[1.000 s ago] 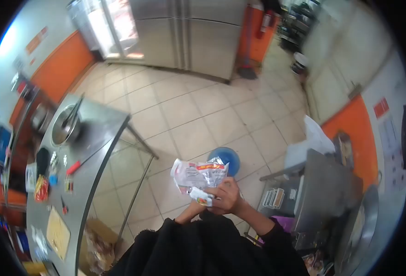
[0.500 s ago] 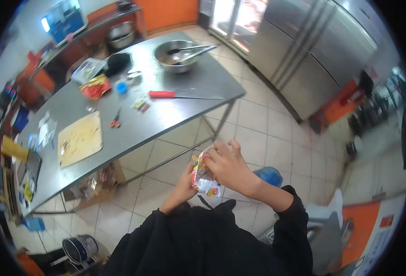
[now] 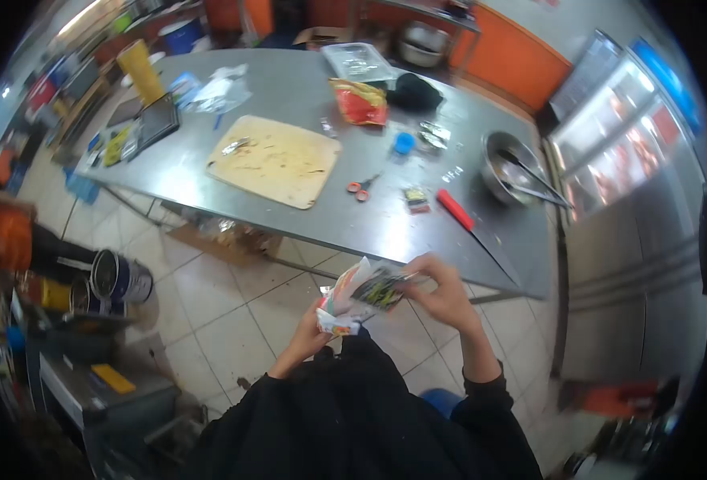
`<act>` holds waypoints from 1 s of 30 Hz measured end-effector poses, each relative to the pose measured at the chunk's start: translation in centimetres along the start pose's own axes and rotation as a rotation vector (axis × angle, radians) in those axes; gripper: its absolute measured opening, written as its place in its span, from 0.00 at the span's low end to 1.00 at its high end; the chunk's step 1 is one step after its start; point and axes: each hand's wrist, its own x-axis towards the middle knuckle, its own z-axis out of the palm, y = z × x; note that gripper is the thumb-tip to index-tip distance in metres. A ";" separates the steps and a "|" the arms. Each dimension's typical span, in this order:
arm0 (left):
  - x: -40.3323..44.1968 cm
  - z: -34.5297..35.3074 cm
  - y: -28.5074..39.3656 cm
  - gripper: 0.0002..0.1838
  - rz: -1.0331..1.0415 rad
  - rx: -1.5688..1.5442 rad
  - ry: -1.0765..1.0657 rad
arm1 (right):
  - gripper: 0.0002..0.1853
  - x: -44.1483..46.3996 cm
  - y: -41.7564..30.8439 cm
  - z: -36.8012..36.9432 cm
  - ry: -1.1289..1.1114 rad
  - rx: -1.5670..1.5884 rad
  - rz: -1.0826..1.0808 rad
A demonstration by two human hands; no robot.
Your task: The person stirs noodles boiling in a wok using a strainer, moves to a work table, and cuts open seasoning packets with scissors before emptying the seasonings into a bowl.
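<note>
A white and red packet (image 3: 345,290) is held between my two hands, just off the front edge of the metal table. My left hand (image 3: 308,334) grips its lower left part. At its right side my right hand (image 3: 441,294) pinches a shiny, dark greenish piece (image 3: 384,288), which may be the packet's inside or a smaller sachet. Beyond them on the table are orange-handled scissors (image 3: 361,189), a small sachet (image 3: 416,199) and a red-handled knife (image 3: 457,211).
The metal table (image 3: 273,80) also bears a cutting board (image 3: 277,162), a steel bowl (image 3: 493,160) with utensils, a red and gold bag (image 3: 360,102) and a blue cap (image 3: 404,143). A person in orange (image 3: 5,240) stands at the far left. Refrigerators (image 3: 633,296) stand right.
The view has swung left onto the table. The packet, first spread out over the floor, is now held more upright, with my right hand drawn to its right side.
</note>
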 end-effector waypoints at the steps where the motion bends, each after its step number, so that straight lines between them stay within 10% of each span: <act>1: -0.6 -0.4 -1.8 0.20 -0.043 0.032 0.067 | 0.09 1.0 1.5 0.1 0.119 0.303 0.135; 5: -3.5 -0.8 -7.1 0.20 -0.552 -0.394 0.435 | 0.15 5.9 9.9 -0.9 0.509 0.538 0.283; 17: 2.1 -11.7 -33.7 0.24 -0.514 -0.305 0.915 | 0.08 6.0 31.7 -4.5 0.512 0.192 0.593; 20: 6.9 -18.1 -33.0 0.21 -0.943 -0.046 0.935 | 0.11 6.8 29.3 -4.3 0.534 0.209 0.597; 22: 6.8 -18.9 -40.1 0.19 -0.730 0.012 1.442 | 0.11 7.2 29.6 -4.5 0.554 0.266 0.604; 26: 6.1 -19.0 -33.4 0.15 -0.449 0.396 1.736 | 0.12 7.3 28.9 -6.4 0.607 0.518 0.729; 30: 7.8 -17.3 -17.0 0.13 -0.352 0.100 1.557 | 0.12 9.0 27.0 -7.2 0.565 0.760 0.752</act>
